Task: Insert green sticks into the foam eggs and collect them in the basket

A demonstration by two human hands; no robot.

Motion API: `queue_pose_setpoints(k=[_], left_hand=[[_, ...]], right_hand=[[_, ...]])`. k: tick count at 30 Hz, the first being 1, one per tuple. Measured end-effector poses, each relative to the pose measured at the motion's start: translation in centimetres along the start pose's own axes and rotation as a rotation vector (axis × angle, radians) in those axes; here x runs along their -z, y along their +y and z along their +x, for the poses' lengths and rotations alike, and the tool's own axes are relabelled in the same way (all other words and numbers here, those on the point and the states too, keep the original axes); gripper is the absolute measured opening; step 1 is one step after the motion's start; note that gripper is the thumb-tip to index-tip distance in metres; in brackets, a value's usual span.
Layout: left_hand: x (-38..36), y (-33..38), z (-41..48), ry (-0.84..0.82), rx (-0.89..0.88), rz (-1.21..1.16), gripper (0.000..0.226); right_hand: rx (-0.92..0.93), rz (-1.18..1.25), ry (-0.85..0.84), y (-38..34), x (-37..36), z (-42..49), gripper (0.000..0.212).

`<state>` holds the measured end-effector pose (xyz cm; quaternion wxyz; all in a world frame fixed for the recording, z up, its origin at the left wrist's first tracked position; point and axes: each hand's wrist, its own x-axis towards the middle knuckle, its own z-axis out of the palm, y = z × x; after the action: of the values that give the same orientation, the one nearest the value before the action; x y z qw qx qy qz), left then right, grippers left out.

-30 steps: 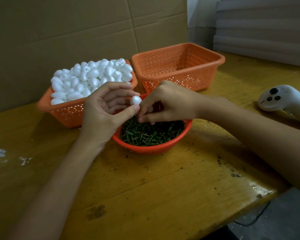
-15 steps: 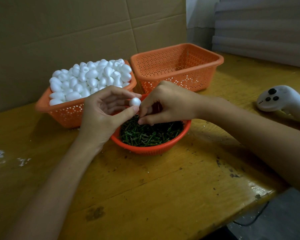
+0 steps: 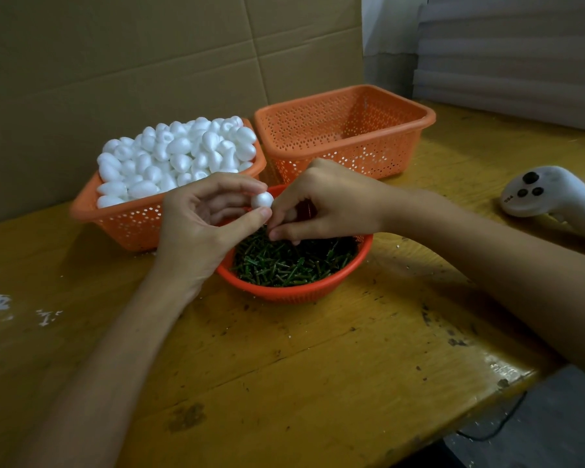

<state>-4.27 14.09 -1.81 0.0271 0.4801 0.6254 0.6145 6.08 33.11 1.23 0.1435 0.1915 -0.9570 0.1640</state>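
Note:
My left hand (image 3: 196,228) pinches a white foam egg (image 3: 262,199) between thumb and forefinger, just above the round orange bowl (image 3: 294,292) of green sticks (image 3: 291,261). My right hand (image 3: 321,204) meets it from the right, fingertips curled and pressed close under the egg; whatever they pinch is hidden. An orange basket (image 3: 122,217) heaped with foam eggs (image 3: 179,157) stands behind on the left. A second orange basket (image 3: 345,136) stands behind on the right, nothing visible inside.
A white handheld controller (image 3: 551,194) lies on the wooden table (image 3: 284,366) at the right. Cardboard sheets (image 3: 149,55) wall off the back. The table's front right edge drops to a grey floor with a black cable.
Both hands stay together over the bowl with the egg between them; the fingertips have shifted only slightly.

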Motion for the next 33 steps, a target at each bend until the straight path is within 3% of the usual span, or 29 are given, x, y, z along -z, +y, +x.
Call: queue_pose_setpoints(k=[20,24,33], left_hand=[[0.06,0.08,-0.06,0.045,0.031,-0.001,0.019],[-0.17,0.02,-0.04,0.054,0.009,-0.006,0.021],[-0.22,-0.04,0.04,0.045,-0.004,0.026,0.019]], right_hand=[[0.0,0.002,-0.005,0.06,0.11,0.03,0.022],[-0.01,0.034,-0.073,0.1,0.08,0.0,0.026],[-0.021,0.147,-0.153,0.46,-0.01,0.04,0.015]])
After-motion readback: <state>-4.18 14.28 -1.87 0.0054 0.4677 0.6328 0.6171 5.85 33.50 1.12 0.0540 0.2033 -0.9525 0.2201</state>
